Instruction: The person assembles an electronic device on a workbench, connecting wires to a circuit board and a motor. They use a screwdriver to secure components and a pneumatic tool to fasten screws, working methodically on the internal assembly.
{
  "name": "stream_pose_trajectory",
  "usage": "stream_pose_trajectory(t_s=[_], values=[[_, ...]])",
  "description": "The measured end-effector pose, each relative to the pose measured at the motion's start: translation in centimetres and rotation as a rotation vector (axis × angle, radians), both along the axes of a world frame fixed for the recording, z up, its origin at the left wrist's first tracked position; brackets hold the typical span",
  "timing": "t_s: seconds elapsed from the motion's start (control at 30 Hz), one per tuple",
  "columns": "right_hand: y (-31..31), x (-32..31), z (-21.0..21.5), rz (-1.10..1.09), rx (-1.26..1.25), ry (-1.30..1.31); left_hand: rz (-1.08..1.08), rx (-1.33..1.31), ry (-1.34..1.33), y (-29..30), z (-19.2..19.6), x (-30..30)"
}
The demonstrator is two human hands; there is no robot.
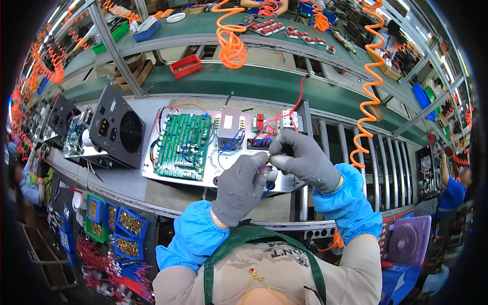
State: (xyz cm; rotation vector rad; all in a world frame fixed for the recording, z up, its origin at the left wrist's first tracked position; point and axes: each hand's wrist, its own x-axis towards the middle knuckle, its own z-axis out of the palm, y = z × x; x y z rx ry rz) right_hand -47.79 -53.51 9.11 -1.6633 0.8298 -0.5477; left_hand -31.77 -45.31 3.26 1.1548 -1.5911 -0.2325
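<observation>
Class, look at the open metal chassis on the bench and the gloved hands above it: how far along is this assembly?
Done: the green circuit board and grey box-shaped module sit wired in the open grey metal chassis. In hand: the left hand and right hand, both grey-gloved, pinch a small part between them, too small to identify. Left: the chassis has no cover on it.

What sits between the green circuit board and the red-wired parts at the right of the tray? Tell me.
In the head view, a small grey metal box stands between the green circuit board and the red-wired parts, with blue wires below it on the tray.
</observation>
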Motion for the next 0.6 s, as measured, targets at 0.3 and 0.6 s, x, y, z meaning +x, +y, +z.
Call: stream_pose_trajectory(t_s=[0.3, 0.6], values=[[-5.0, -1.0, 1.8, 0.226, -0.541, 0.217, 0.285, 0.122, -0.032, 1.6, -1.8, 2.1], [-10.3, 2.6, -3.5, 0.375, -0.948, 0.744, 0.235, 0.320, 0.200, 1.6, -4.9, 3.1]])
